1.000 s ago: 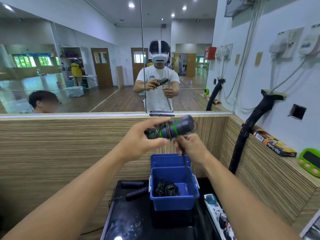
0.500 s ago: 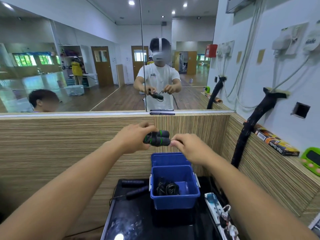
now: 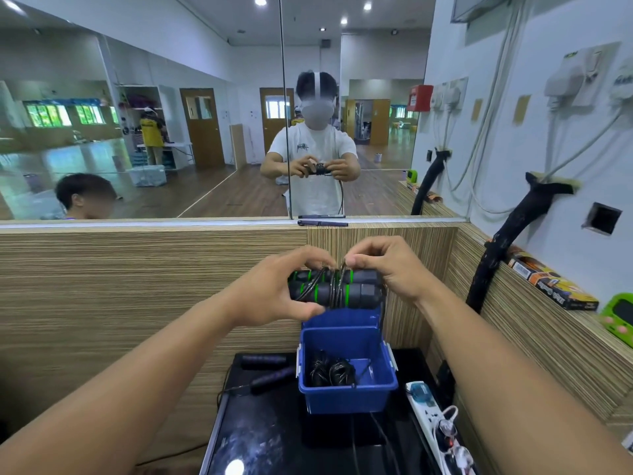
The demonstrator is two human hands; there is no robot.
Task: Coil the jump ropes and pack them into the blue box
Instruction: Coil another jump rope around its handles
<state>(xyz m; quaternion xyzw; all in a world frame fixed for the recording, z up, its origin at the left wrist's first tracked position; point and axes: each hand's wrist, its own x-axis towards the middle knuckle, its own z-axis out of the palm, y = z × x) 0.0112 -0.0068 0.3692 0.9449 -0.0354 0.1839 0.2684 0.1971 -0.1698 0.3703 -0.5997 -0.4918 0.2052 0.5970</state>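
The left hand (image 3: 274,289) curls round the left end of two black, green-ringed jump rope handles (image 3: 337,292) held side by side. The right hand (image 3: 387,269) grips the right end, pinching the cord (image 3: 335,277) wound round them. Below, the open blue box (image 3: 346,399) holds a coiled rope (image 3: 330,371) on a black table (image 3: 274,437).

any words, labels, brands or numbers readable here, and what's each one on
Nothing reads clearly.
White t-shirt in the mirror: dark chest print, too small to read.
Orange and black box on the ledge: lettering, too blurred to read.
Red wall box: white label, too small to read.
Jump rope handles and blue box: no print visible.
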